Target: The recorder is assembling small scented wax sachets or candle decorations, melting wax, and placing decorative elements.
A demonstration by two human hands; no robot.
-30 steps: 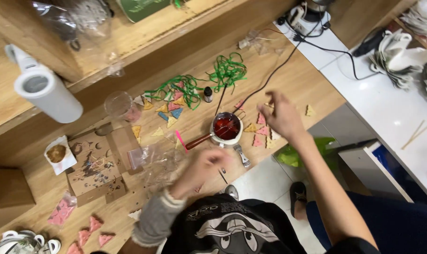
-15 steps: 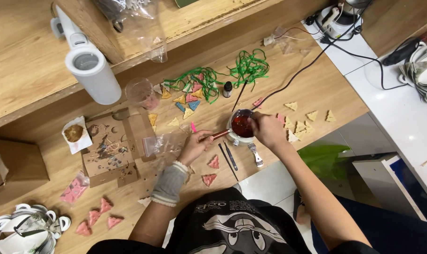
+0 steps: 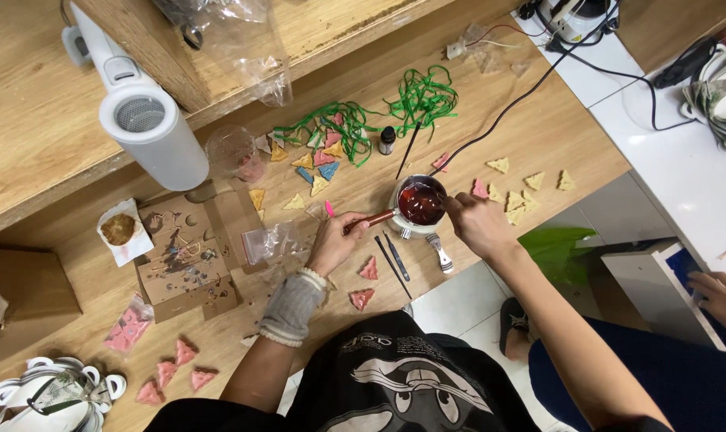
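The left hand (image 3: 333, 242) grips the handle to steady the small pot (image 3: 418, 203) of dark red liquid at the bench's near edge, while the right hand (image 3: 476, 224), fingers closed, reaches its rim, apparently pinching something small.

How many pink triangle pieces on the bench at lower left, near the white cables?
3 pink triangle pieces: one nearest the white cables, one beside it, one above, toward the bagged pink pieces. A fourth shape may be another; unclear.
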